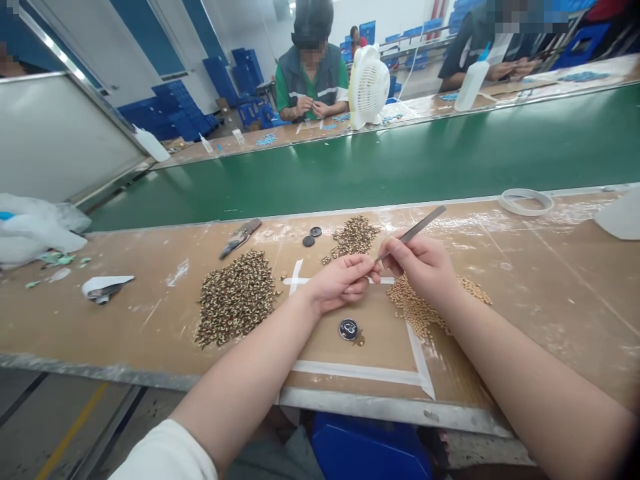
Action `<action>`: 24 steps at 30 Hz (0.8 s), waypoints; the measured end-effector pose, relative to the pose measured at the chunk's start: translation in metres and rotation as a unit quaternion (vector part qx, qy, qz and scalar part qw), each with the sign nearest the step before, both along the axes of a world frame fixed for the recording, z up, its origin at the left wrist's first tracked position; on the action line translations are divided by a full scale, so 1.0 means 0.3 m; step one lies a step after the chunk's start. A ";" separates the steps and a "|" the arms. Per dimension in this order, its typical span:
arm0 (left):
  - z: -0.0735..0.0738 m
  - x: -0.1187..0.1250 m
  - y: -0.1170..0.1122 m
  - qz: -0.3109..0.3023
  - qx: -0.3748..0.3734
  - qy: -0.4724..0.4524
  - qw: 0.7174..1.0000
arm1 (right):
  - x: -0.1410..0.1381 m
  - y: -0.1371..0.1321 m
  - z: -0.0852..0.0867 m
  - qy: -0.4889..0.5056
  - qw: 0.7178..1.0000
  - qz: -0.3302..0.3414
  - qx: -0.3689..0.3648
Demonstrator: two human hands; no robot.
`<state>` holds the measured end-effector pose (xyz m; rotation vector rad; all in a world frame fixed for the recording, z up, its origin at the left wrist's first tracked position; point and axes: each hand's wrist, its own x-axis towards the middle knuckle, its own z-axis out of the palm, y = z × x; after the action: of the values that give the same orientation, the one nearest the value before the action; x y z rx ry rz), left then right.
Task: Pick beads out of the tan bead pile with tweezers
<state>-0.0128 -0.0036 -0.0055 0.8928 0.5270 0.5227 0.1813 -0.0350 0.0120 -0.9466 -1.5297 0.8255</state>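
Note:
My right hand [420, 263] grips a pair of metal tweezers [424, 223], whose tip points down and left toward my left fingertips. My left hand [345, 283] is closed in a pinch at that tip; whatever it holds is too small to make out. Below the hands lies a round black disc with a pale figure [349, 329], with a few brown bits beside it. A pile of small gold-and-dark pieces [237, 297] sits to the left. Behind my hands is a smaller pile of similar pieces [356, 235]. Tan beads [417, 310] spread partly under my right hand.
Two dark round discs [309, 241] and a folding knife-like tool [241, 237] lie toward the back. A tape roll [526, 202] is at the right. Beyond runs a green conveyor belt [300, 180]; across it stand a fan [369, 87] and a bottle [473, 83], with people seated there.

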 end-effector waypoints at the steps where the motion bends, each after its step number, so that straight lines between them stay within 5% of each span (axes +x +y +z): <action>1: -0.003 0.002 -0.001 -0.003 0.006 0.004 1.000 | 0.001 0.000 -0.002 -0.001 1.000 0.004 0.001; 6: 0.034 -0.009 -0.008 -0.015 0.103 0.094 0.990 | 0.002 0.000 -0.014 -0.002 1.000 0.013 0.009; 8: 0.086 -0.050 -0.015 0.015 0.220 0.209 0.953 | -0.003 0.002 -0.019 0.014 1.000 0.023 -0.013; 10: 0.147 -0.120 -0.025 0.078 0.380 0.383 0.838 | -0.011 -0.001 -0.022 0.029 0.997 0.045 -0.048; 13: 0.214 -0.245 -0.045 0.145 0.502 0.651 0.551 | -0.030 -0.021 -0.018 0.017 0.988 0.110 -0.104; 15: 0.224 -0.307 -0.060 0.080 0.488 0.733 0.466 | -0.046 -0.043 -0.011 -0.027 0.975 0.178 -0.133; 18: 0.199 -0.339 -0.082 0.013 0.479 0.771 0.420 | -0.069 -0.074 0.000 -0.119 0.943 0.269 -0.156; 24: 0.159 -0.298 -0.099 0.006 0.494 0.781 0.383 | -0.091 -0.084 -0.010 -0.194 0.912 0.333 -0.141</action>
<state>-0.1022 -0.0333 0.0423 2.5445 2.0875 -0.3544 0.1539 -0.0603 0.0089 -0.8215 -2.1761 1.4354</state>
